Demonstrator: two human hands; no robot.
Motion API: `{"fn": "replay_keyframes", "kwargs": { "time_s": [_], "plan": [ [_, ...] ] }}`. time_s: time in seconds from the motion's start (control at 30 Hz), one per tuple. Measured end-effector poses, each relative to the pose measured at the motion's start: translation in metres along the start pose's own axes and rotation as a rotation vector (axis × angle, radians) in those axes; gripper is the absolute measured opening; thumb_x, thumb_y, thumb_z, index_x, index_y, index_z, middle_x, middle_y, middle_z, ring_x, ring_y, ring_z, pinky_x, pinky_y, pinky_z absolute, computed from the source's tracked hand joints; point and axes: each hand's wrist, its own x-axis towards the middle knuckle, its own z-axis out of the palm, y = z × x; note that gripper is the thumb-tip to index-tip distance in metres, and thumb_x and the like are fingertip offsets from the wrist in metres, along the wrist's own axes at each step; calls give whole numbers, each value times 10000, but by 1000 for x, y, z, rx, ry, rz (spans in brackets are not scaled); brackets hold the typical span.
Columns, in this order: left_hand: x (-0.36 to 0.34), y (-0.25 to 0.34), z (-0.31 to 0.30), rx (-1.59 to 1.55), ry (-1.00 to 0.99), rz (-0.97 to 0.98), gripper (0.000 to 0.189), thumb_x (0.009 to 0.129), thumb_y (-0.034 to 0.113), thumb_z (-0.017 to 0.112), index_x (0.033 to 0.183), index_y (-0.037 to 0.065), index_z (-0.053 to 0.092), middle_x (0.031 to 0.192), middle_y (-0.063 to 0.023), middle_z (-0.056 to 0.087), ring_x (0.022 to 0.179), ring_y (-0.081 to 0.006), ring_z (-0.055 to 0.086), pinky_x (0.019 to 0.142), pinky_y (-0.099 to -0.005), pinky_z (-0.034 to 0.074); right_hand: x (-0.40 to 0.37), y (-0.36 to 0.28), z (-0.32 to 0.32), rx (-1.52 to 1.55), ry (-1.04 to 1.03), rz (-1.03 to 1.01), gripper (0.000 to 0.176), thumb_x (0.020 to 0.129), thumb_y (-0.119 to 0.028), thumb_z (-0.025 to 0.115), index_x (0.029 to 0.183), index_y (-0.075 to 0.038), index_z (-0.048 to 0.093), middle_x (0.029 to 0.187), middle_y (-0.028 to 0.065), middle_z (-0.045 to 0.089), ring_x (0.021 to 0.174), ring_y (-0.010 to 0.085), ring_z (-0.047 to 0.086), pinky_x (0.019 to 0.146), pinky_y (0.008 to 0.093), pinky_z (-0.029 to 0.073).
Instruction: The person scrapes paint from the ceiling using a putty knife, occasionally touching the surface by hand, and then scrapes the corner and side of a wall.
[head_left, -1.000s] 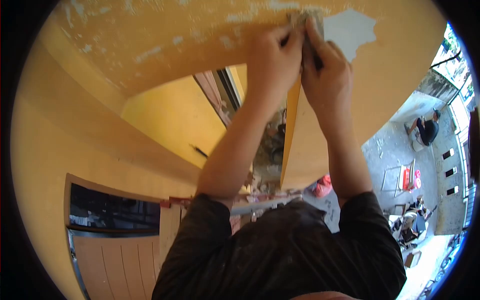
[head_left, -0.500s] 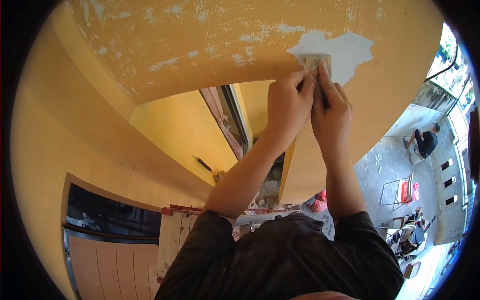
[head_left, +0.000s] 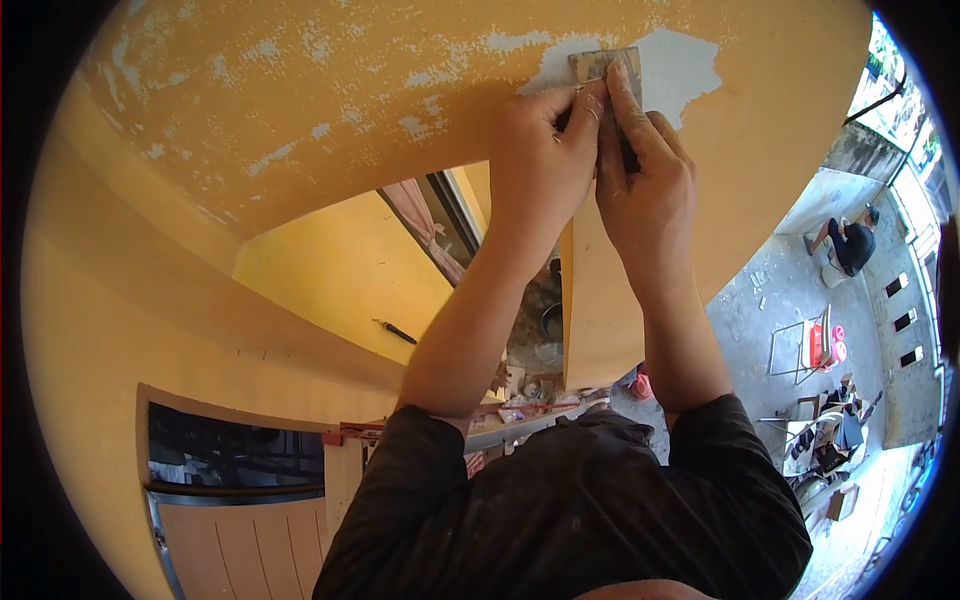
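Both of my hands are closed on a scraper [head_left: 592, 67], whose flat, smudged blade lies against the orange painted wall surface [head_left: 790, 110]. My right hand [head_left: 652, 185] wraps the mostly hidden handle, with its index finger stretched along the blade. Beside it, my left hand [head_left: 548, 145] grips near the blade's lower edge, thumb and fingers bunched together. Around the blade is a pale bare patch [head_left: 682, 68] with ragged paint edges. More flecked, partly stripped paint [head_left: 310, 50] spreads to the left.
Below the wall is an opening with a pink curtain [head_left: 415, 208]. A dark-handled tool [head_left: 397, 331] lies on the yellow ledge. At right, another person [head_left: 855, 245] sits low on the concrete floor, near a folding chair [head_left: 800, 350] and piled items [head_left: 835, 430].
The view has shifted, so my hands and the scraper sit higher and farther left in it. The bare patch seems to reach slightly farther left of the blade. Both hands keep their grip.
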Motion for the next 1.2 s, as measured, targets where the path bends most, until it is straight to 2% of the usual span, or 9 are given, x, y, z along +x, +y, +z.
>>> {"fn": "replay_keyframes", "kwargs": {
  "time_s": [0.13, 0.23, 0.3, 0.37, 0.5, 0.93, 1.03, 1.13, 1.2],
  "plan": [
    [1, -9, 0, 30, 25, 177, 245, 885, 140, 550, 734, -45, 606, 519, -146, 517, 438, -155, 457, 453, -310, 364, 0, 0, 1, -4, -10, 26, 437, 810, 37, 584, 1231, -77, 573, 692, 93, 534, 572, 161, 495, 556, 265, 434],
    [6, 9, -3, -38, 5, 36, 243, 878, 140, 562, 730, -48, 607, 511, -149, 503, 434, -154, 446, 455, -311, 361, 4, -2, -5, -46, -40, -20, 439, 814, 32, 577, 1235, -90, 571, 685, 102, 529, 566, 162, 500, 553, 274, 433],
    [8, -8, 0, -65, 63, 217, 257, 880, 154, 563, 731, -50, 609, 502, -157, 495, 424, -162, 444, 453, -317, 361, 2, -1, -3, -23, -27, -3, 436, 818, 24, 569, 1237, -98, 570, 688, 111, 524, 566, 161, 500, 545, 280, 424],
    [0, -1, -5, 122, -15, 41, 244, 905, 207, 567, 910, -5, 688, 580, -19, 569, 525, -55, 523, 476, -224, 454, 3, 3, 2, -9, 11, -36, 432, 818, 17, 568, 1234, -102, 574, 687, 109, 519, 563, 162, 494, 540, 281, 418],
    [9, 5, -4, 57, 44, 104, 254, 875, 182, 571, 768, -38, 640, 517, -159, 521, 424, -187, 459, 460, -319, 374, 10, -5, -2, -32, 2, -63, 420, 798, 22, 590, 1211, -52, 578, 662, 136, 523, 564, 260, 532, 537, 348, 445],
    [0, 3, -3, -34, -28, -46, 277, 870, 201, 570, 738, -35, 629, 541, -161, 551, 456, -216, 522, 481, -324, 399, 1, -5, -5, -35, -35, 19, 408, 791, 4, 594, 1197, -43, 585, 667, 145, 539, 580, 273, 546, 559, 357, 456],
    [8, -6, -2, 121, 33, 171, 291, 871, 208, 568, 720, -36, 614, 531, -157, 540, 453, -210, 524, 477, -332, 396, 5, -3, -2, -14, -19, 10, 413, 785, -3, 593, 1195, -44, 586, 669, 147, 539, 599, 278, 551, 573, 362, 458],
    [2, -11, 1, 34, 39, 118, 283, 872, 199, 564, 717, -33, 609, 518, -159, 511, 441, -194, 493, 471, -340, 382, 1, -1, -4, -13, -33, -1, 426, 775, 6, 589, 1198, -47, 585, 671, 150, 537, 594, 280, 548, 567, 361, 457],
    [-5, -8, -2, 168, 12, 97, 282, 896, 214, 558, 773, -23, 645, 545, -56, 531, 465, -106, 472, 453, -267, 380, 1, -3, -3, -40, -14, -6, 427, 775, 13, 584, 1198, -47, 584, 680, 155, 540, 597, 284, 549, 560, 359, 457]
  ]
}}
